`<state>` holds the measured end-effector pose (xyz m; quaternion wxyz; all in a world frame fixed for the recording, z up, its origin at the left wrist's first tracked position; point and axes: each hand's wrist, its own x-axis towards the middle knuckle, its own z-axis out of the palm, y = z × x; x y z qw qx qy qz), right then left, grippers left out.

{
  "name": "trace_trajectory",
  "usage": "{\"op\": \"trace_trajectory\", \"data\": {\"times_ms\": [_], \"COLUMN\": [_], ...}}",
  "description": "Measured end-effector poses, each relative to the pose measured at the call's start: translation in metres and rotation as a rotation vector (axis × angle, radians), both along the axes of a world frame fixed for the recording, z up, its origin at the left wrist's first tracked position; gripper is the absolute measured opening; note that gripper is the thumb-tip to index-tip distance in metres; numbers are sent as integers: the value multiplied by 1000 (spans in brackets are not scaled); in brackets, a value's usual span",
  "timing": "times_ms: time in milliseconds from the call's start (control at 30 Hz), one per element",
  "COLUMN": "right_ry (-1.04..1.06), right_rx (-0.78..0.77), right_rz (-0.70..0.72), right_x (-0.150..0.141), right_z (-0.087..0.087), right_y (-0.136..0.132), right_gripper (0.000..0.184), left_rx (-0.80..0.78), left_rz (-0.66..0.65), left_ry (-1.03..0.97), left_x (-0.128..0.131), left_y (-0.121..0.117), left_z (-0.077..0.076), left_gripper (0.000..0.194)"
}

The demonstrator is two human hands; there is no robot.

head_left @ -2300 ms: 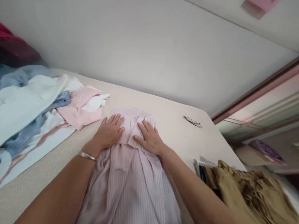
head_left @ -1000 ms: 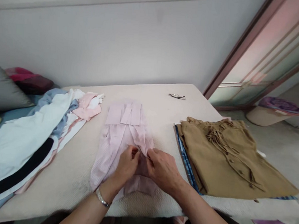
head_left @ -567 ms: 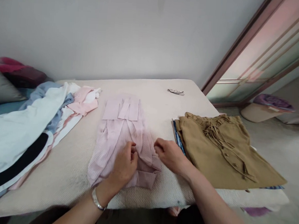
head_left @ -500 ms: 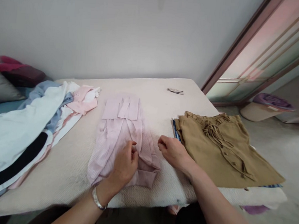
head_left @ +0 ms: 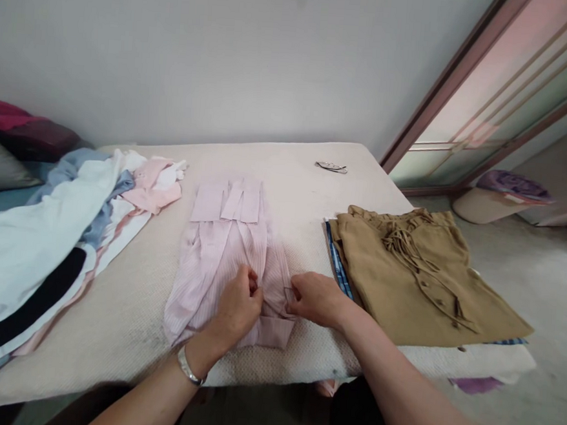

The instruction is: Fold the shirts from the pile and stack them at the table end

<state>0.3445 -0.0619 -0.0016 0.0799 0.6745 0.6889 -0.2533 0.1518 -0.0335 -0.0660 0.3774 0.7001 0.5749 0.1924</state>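
Note:
A pale lilac striped shirt (head_left: 246,249) lies folded lengthwise on the bed-like surface, with flat panels at its far end and what looks like a cuff at its near end. Over its near middle, my left hand (head_left: 239,303), with a silver bangle at the wrist, is curled closed and appears to pinch a fold; its fingertips are partly hidden. At the shirt's right edge, my right hand (head_left: 317,298) pinches the fabric between thumb and fingers, just above the cuff-like band.
Folded khaki pants or skirt (head_left: 405,279) with drawstrings lie at right over blue patterned cloth (head_left: 339,262). A loose heap of clothes (head_left: 44,222) fills the left. Eyeglasses (head_left: 330,167) lie towards the wall (head_left: 226,53). A bin (head_left: 490,204) stands on the floor.
Both hands first lay flat on the far panels, then came to the near part. My right hand let go of the right edge, moved outward, and is back on it. The left stays put.

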Motion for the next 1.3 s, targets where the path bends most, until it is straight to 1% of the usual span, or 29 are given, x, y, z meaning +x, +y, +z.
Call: {"op": "trace_trajectory", "data": {"times_ms": [100, 133, 200, 233, 300, 400, 433, 467, 533, 600, 667, 733, 800, 867, 900, 967, 1067, 1133, 1200, 1300], "right_ry": [-36, -25, 8, 24, 58, 128, 151, 167, 170, 148, 117, 89, 70, 59, 56, 48, 43, 39, 37, 46], "right_rx": [-8, -2, 44, 87, 190, 299, 313, 318, 320, 314, 301, 288, 283, 282, 280, 273, 280, 289, 292, 286], "right_rz": [13, 1, -34, -49, -58, -23, -7, 9, 32, 45, 51, 57, 71, 89, 94, 97, 94, 96, 105, 128], "right_x": [1, 3, 9, 12, 15, 13, 11, 10, 7, 5, 4, 1, -3, -7, -9, -10, -9, -8, -8, -9], "right_z": [-2, -3, -4, -5, -5, -4, -4, -5, -8, -12, -16, -19, -21, -21, -22, -22, -24, -25, -26, -28], "right_y": [0, 0, 0, 0, -2, -3, -4, -4, -3, -1, 1, 3, 4, 5, 5, 5, 5, 5, 4, 3], "right_gripper": [31, 32, 29, 26, 20, 10, 8, 7, 7, 8, 9, 11, 13, 14, 13, 13, 14, 15, 16, 14], "left_rx": [3, 9, 35, 54, 111, 185, 163, 109, -87, -304, -427, -455, -404, -296, -230, -127, -64, -37, -24, -59], "left_rz": [-88, -123, -184, -199, -178, -13, 20, 27, -37, -123, -187, -266, -374, -431, -426, -369, -318, -347, -404, -461], "left_ry": [87, 102, 119, 123, 134, 235, 296, 356, 439, 466, 427, 364, 356, 425, 464, 515, 574, 595, 594, 555], "left_x": [1, 0, -9, -19, -48, -108, -128, -146, -173, -186, -184, -173, -157, -142, -136, -127, -122, -121, -118, -113], "left_y": [0, 2, 14, 23, 47, 79, 86, 89, 88, 79, 67, 55, 43, 32, 28, 22, 18, 16, 14, 10], "left_z": [4, 9, 24, 34, 55, 83, 88, 92, 94, 93, 91, 90, 87, 82, 78, 73, 71, 73, 73, 66], "left_gripper": [16, 17, 14, 11, 7, 9, 10, 10, 10, 8, 10, 18, 30, 35, 35, 31, 26, 23, 21, 21]}}
